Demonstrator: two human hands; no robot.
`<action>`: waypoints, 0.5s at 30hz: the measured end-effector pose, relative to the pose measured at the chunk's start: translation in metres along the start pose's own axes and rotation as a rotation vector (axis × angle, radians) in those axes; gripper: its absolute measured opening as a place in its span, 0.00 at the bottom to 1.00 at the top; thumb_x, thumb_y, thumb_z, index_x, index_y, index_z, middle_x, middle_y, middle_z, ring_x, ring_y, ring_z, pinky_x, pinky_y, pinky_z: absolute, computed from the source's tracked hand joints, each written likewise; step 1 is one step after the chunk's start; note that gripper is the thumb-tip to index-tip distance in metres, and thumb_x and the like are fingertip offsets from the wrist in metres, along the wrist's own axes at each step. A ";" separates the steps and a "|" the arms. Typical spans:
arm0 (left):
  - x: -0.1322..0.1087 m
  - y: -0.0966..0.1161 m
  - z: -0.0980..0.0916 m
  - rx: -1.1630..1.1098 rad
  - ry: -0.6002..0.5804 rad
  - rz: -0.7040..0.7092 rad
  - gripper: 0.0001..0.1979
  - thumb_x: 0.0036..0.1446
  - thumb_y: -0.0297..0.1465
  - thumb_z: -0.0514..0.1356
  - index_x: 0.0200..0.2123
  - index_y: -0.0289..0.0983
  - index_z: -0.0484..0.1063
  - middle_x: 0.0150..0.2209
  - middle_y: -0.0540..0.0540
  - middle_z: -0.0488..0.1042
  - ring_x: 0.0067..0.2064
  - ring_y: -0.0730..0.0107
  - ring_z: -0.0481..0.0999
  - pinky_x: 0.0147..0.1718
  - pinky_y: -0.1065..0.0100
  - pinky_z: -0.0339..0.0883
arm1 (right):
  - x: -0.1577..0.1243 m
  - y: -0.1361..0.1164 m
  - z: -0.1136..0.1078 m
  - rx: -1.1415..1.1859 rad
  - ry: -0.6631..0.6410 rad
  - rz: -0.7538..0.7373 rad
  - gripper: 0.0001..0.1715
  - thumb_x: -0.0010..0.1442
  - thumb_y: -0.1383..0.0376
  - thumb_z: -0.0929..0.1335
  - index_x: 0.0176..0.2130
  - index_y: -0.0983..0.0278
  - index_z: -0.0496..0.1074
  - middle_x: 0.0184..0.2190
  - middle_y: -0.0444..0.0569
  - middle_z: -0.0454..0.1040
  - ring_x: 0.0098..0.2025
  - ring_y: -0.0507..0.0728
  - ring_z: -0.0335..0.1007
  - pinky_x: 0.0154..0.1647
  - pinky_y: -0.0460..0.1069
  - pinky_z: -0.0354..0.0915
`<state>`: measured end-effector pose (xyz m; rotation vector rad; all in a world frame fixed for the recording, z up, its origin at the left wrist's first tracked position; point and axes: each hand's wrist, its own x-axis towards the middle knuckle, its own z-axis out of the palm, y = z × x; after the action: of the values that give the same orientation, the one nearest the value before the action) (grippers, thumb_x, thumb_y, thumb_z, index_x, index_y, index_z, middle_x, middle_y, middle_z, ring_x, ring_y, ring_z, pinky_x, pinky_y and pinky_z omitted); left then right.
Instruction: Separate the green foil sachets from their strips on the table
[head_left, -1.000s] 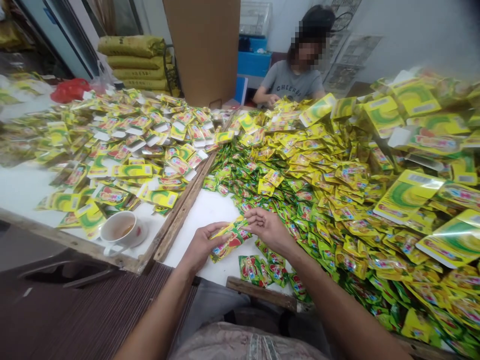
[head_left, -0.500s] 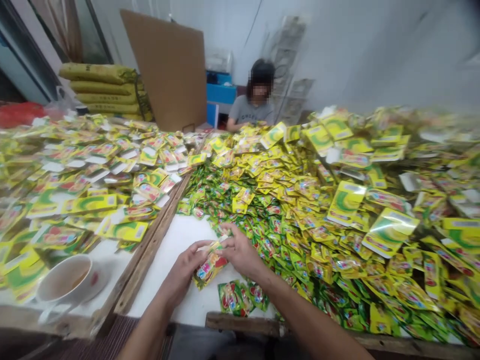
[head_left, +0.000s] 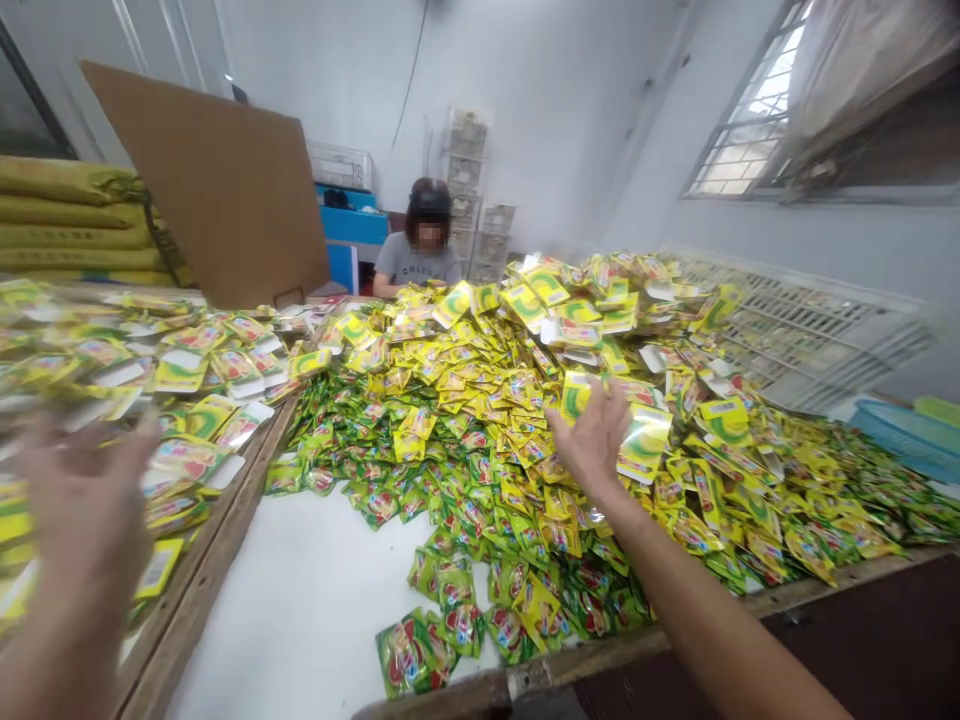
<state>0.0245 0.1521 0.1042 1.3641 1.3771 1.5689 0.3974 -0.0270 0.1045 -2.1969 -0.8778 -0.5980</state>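
My right hand (head_left: pixel 592 440) is over the pile on the right, thumb and fingers apart, beside a yellow and green flat carton (head_left: pixel 646 445). Whether the fingertips touch the carton, I cannot tell. My left hand (head_left: pixel 82 510) is blurred by motion over yellow cartons (head_left: pixel 191 460) on the left table; its thumb stands apart from the fingers and nothing shows in its grip. Between my arms, several small green sachets (head_left: pixel 405 650) lie near the front edge. Behind them spreads a heap of green and yellow sachets (head_left: pixel 472 400).
A wooden rail (head_left: pixel 217 560) divides the left table from the white tabletop (head_left: pixel 285 600). Across the table sits a person in a grey shirt (head_left: pixel 416 258). A cardboard sheet (head_left: pixel 217 190), stacked yellow sacks (head_left: pixel 67 220), a white plastic crate (head_left: pixel 795 320) and a blue basket (head_left: pixel 907 440) stand around.
The yellow packet that both hands held in front is out of them. My left hand has moved left, my right hand right and farther out. The view has turned right.
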 end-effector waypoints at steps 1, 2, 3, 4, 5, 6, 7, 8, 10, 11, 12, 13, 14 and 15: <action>-0.013 -0.005 0.005 -0.057 -0.013 -0.069 0.31 0.39 0.47 0.66 0.46 0.40 0.66 0.42 0.46 0.75 0.47 0.62 0.71 0.47 0.57 0.64 | 0.006 0.010 0.000 -0.024 -0.008 0.035 0.40 0.50 0.57 0.68 0.58 0.66 0.53 0.60 0.65 0.49 0.60 0.73 0.46 0.55 0.67 0.50; -0.028 -0.012 0.011 -0.130 -0.050 -0.169 0.32 0.36 0.46 0.68 0.45 0.39 0.68 0.40 0.47 0.75 0.44 0.63 0.73 0.46 0.58 0.65 | 0.009 0.018 0.000 -0.015 -0.026 0.057 0.42 0.49 0.59 0.68 0.59 0.67 0.51 0.58 0.66 0.51 0.58 0.72 0.51 0.52 0.65 0.55; -0.045 -0.018 0.017 -0.207 -0.128 -0.295 0.31 0.33 0.45 0.69 0.42 0.38 0.69 0.37 0.47 0.76 0.41 0.64 0.75 0.45 0.60 0.66 | 0.008 0.023 0.002 0.017 -0.060 0.061 0.43 0.50 0.61 0.67 0.60 0.66 0.48 0.56 0.65 0.55 0.54 0.69 0.57 0.49 0.62 0.59; -0.061 -0.024 0.024 -0.263 -0.220 -0.404 0.30 0.31 0.45 0.70 0.39 0.37 0.71 0.33 0.47 0.76 0.37 0.65 0.76 0.42 0.62 0.68 | 0.004 0.024 0.004 0.063 -0.096 0.050 0.43 0.51 0.63 0.65 0.61 0.66 0.45 0.53 0.62 0.59 0.49 0.66 0.63 0.45 0.59 0.62; -0.077 -0.029 0.030 -0.297 -0.311 -0.496 0.29 0.30 0.46 0.70 0.36 0.35 0.71 0.31 0.46 0.77 0.33 0.65 0.77 0.38 0.64 0.69 | -0.001 0.024 0.007 0.106 -0.124 0.024 0.43 0.52 0.64 0.64 0.62 0.64 0.43 0.49 0.59 0.63 0.44 0.63 0.65 0.43 0.58 0.63; -0.091 -0.034 0.035 -0.310 -0.400 -0.570 0.29 0.30 0.47 0.69 0.34 0.34 0.72 0.29 0.44 0.77 0.31 0.65 0.77 0.35 0.65 0.70 | -0.007 0.022 0.010 0.128 -0.136 -0.012 0.42 0.53 0.64 0.63 0.62 0.63 0.41 0.47 0.57 0.65 0.41 0.62 0.66 0.42 0.57 0.63; -0.103 -0.037 0.039 -0.314 -0.477 -0.633 0.28 0.31 0.47 0.69 0.33 0.33 0.72 0.29 0.43 0.78 0.29 0.65 0.77 0.32 0.67 0.70 | -0.013 0.019 0.013 0.122 -0.127 -0.048 0.42 0.53 0.63 0.63 0.62 0.62 0.41 0.46 0.56 0.66 0.42 0.62 0.65 0.43 0.58 0.62; -0.113 -0.039 0.043 -0.310 -0.537 -0.688 0.27 0.32 0.47 0.69 0.32 0.32 0.72 0.29 0.41 0.78 0.28 0.66 0.77 0.30 0.68 0.70 | -0.016 0.016 0.017 0.095 -0.101 -0.076 0.42 0.54 0.61 0.63 0.62 0.63 0.42 0.47 0.57 0.65 0.45 0.64 0.63 0.46 0.60 0.60; -0.126 -0.041 0.046 -0.298 -0.606 -0.764 0.25 0.35 0.44 0.70 0.32 0.31 0.72 0.28 0.40 0.78 0.27 0.67 0.77 0.28 0.70 0.69 | -0.017 0.011 0.025 0.030 -0.053 -0.067 0.43 0.52 0.57 0.66 0.61 0.64 0.46 0.50 0.61 0.63 0.50 0.69 0.58 0.50 0.63 0.55; -0.129 -0.042 0.046 -0.292 -0.614 -0.784 0.24 0.36 0.42 0.70 0.32 0.31 0.72 0.28 0.40 0.79 0.27 0.68 0.77 0.28 0.71 0.69 | -0.014 0.010 0.029 0.024 -0.061 -0.029 0.44 0.51 0.56 0.67 0.61 0.65 0.47 0.50 0.62 0.63 0.51 0.70 0.58 0.50 0.64 0.55; -0.131 -0.042 0.045 -0.286 -0.609 -0.795 0.22 0.37 0.41 0.70 0.32 0.31 0.72 0.28 0.40 0.79 0.27 0.69 0.77 0.28 0.72 0.69 | -0.010 0.010 0.033 0.044 -0.090 0.021 0.45 0.50 0.57 0.67 0.61 0.66 0.46 0.48 0.61 0.65 0.49 0.69 0.59 0.48 0.63 0.56; -0.131 -0.043 0.044 -0.284 -0.603 -0.799 0.21 0.38 0.40 0.69 0.32 0.31 0.72 0.28 0.40 0.79 0.27 0.70 0.77 0.28 0.72 0.69 | -0.008 0.009 0.035 0.085 -0.125 0.063 0.45 0.51 0.58 0.66 0.61 0.66 0.45 0.46 0.60 0.67 0.47 0.68 0.62 0.46 0.61 0.58; -0.131 -0.043 0.043 -0.283 -0.599 -0.806 0.20 0.39 0.40 0.69 0.33 0.31 0.72 0.29 0.40 0.79 0.27 0.70 0.77 0.28 0.73 0.69 | -0.006 0.008 0.037 0.134 -0.155 0.085 0.44 0.52 0.59 0.66 0.62 0.66 0.44 0.44 0.58 0.69 0.44 0.66 0.65 0.44 0.59 0.60; -0.131 -0.043 0.042 -0.285 -0.599 -0.817 0.20 0.41 0.40 0.69 0.34 0.31 0.72 0.29 0.40 0.79 0.27 0.70 0.77 0.28 0.73 0.70 | -0.008 0.005 0.038 0.182 -0.174 0.083 0.43 0.53 0.60 0.65 0.62 0.65 0.44 0.43 0.57 0.70 0.41 0.65 0.66 0.42 0.58 0.61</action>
<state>0.0914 0.0546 0.0224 0.8185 1.0638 0.6937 0.4012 -0.0051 0.0722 -2.1292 -0.8879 -0.2784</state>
